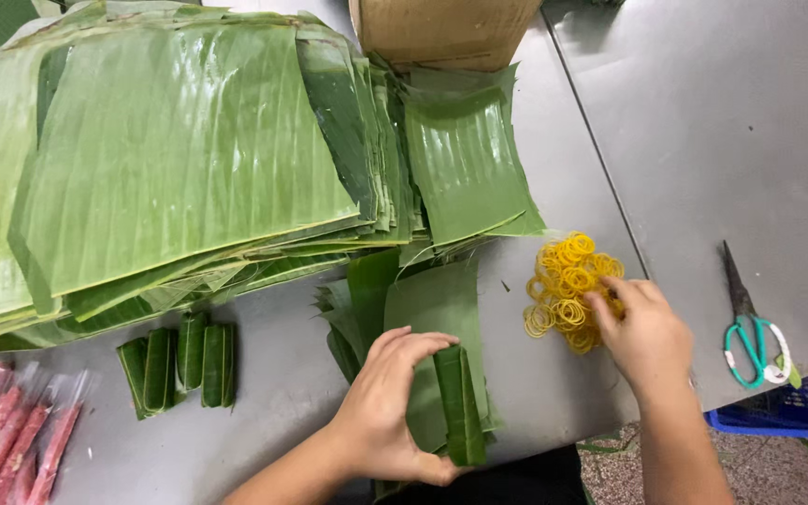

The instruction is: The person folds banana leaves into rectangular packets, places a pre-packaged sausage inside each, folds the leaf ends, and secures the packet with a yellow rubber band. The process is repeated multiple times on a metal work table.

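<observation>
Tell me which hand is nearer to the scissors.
Right. The right hand rests on the yellow rubber bands, just left of the scissors; the left hand holds the folded leaf roll, farther left.
</observation>
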